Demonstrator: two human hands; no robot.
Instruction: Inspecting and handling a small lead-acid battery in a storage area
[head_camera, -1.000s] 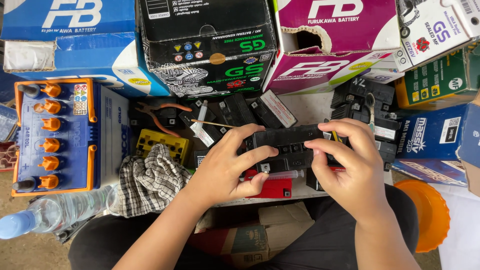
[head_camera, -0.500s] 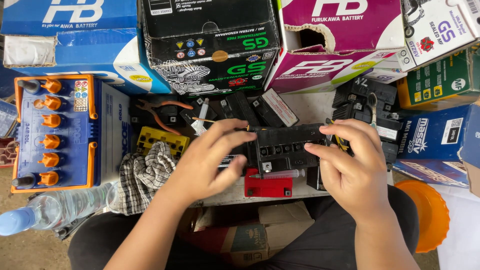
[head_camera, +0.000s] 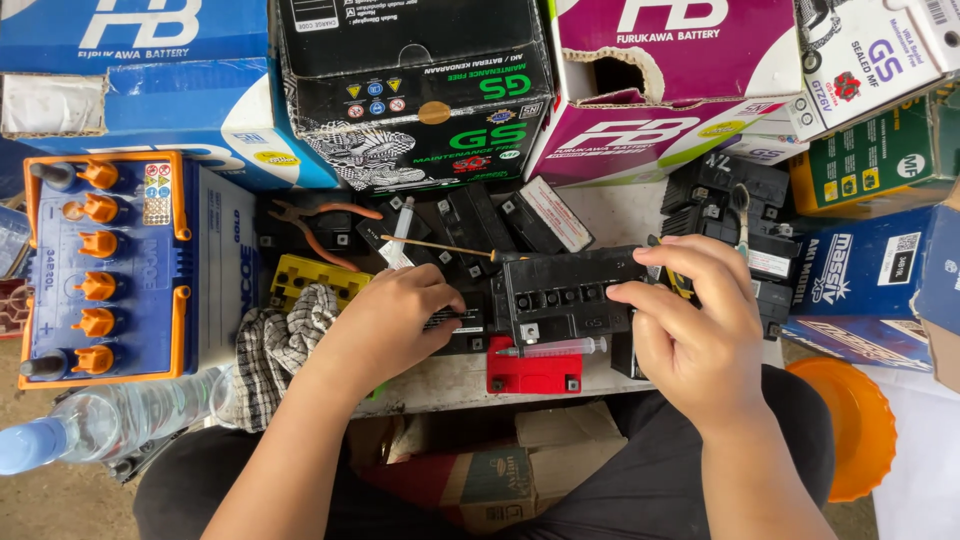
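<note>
Right hand (head_camera: 697, 325) grips black battery (head_camera: 565, 297) — left hand (head_camera: 395, 320) beside, on bench.

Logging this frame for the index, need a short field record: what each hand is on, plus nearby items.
left hand: resting on small black batteries beside the checked cloth
right hand: fingers on top edge of the black battery
below battery: clear syringe, red battery
far left: big blue battery, orange caps
behind: pliers, stacked cartons
</note>
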